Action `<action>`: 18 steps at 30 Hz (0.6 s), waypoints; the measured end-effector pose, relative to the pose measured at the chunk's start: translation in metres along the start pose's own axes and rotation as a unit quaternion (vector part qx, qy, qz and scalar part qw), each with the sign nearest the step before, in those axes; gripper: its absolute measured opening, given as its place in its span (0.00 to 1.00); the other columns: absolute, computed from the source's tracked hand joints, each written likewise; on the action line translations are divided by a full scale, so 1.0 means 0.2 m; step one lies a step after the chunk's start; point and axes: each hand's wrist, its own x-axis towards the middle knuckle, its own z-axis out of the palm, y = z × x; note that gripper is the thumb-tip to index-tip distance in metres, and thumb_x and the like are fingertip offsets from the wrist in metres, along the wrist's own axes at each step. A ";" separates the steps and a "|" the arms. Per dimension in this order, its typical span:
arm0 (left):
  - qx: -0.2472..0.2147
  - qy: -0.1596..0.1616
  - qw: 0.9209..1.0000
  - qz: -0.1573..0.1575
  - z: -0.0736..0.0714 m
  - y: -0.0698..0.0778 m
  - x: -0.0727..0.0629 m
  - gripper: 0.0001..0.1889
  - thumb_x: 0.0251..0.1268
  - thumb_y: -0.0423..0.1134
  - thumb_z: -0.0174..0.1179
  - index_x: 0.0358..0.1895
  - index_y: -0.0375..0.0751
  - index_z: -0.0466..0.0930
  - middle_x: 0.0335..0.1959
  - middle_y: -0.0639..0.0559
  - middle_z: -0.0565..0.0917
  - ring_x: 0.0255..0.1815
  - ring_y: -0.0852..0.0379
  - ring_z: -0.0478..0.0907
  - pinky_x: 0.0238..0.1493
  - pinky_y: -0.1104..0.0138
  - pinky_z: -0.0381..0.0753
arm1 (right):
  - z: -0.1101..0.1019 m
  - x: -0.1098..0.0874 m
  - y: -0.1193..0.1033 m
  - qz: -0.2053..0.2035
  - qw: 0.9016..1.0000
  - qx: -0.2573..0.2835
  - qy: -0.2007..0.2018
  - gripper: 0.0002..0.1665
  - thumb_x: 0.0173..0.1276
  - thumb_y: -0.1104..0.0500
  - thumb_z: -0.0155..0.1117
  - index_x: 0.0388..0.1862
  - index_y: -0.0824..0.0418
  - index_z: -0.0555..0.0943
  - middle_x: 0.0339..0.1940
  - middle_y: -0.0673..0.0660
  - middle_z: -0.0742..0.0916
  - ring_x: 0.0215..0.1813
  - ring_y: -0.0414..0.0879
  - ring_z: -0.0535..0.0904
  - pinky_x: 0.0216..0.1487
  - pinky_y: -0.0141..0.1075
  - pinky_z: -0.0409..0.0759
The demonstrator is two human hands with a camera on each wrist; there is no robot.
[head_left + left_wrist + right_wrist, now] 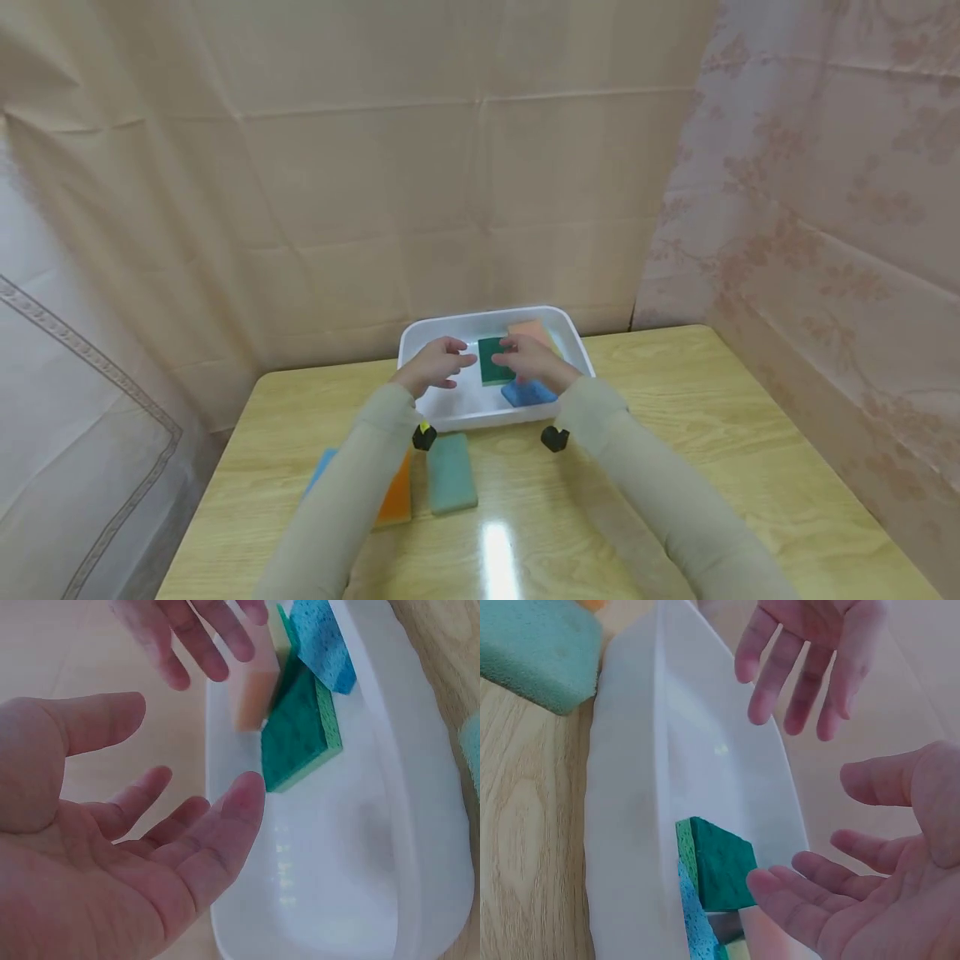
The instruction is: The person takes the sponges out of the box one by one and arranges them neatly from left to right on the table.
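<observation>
My left hand (437, 365) hovers over the left part of a white tray (467, 402), fingers spread and loosely bent around nothing. Opposite it, my right hand (536, 364) is held above the tray's right part, also holding nothing. A dark green scouring sponge (296, 731) with a light green side lies in the tray below the hands. Beside it are a blue sponge (528, 394) and a peach sponge (531, 328). Another sponge (282, 636), yellowish with a green side, shows only partly between them.
On the wooden table (675, 400), in front of the tray, lies a mint green sponge (452, 475). Left of it are an orange sponge (397, 496) and a blue item (322, 467), both partly hidden by the left sleeve. Curtains (450, 208) hang behind the table.
</observation>
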 end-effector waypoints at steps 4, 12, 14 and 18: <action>-0.004 0.002 1.000 -0.026 -0.01 0.01 0.04 0.30 0.71 0.45 0.60 0.69 0.32 0.64 0.66 0.38 0.70 0.66 0.34 0.68 0.56 0.52 0.81 | -0.01 0.05 0.01 0.003 0.999 0.046 0.002 0.35 0.74 0.52 0.60 0.73 0.67 0.65 0.72 0.65 0.71 0.67 0.59 0.72 0.59 0.49 0.79; -0.022 0.001 0.998 -0.055 -0.02 0.02 0.12 0.31 0.72 0.43 0.58 0.70 0.30 0.61 0.69 0.37 0.70 0.69 0.33 0.65 0.58 0.51 0.80 | -0.03 0.13 0.00 0.017 0.998 0.063 -0.012 0.35 0.75 0.53 0.59 0.74 0.66 0.64 0.74 0.65 0.69 0.72 0.60 0.67 0.63 0.51 0.76; -0.028 -0.003 0.998 -0.061 -0.02 0.02 0.14 0.30 0.72 0.42 0.58 0.70 0.30 0.61 0.69 0.37 0.69 0.69 0.33 0.65 0.57 0.52 0.80 | -0.03 0.15 0.00 0.025 0.997 0.075 -0.016 0.35 0.74 0.53 0.59 0.74 0.66 0.64 0.73 0.67 0.69 0.72 0.62 0.67 0.64 0.51 0.74; -0.026 -0.008 0.997 -0.071 0.00 0.04 0.19 0.30 0.72 0.42 0.57 0.71 0.30 0.61 0.70 0.37 0.68 0.69 0.33 0.66 0.56 0.52 0.81 | -0.05 0.18 0.01 0.043 0.993 0.107 -0.025 0.36 0.75 0.54 0.58 0.75 0.67 0.61 0.72 0.71 0.68 0.72 0.64 0.65 0.67 0.52 0.71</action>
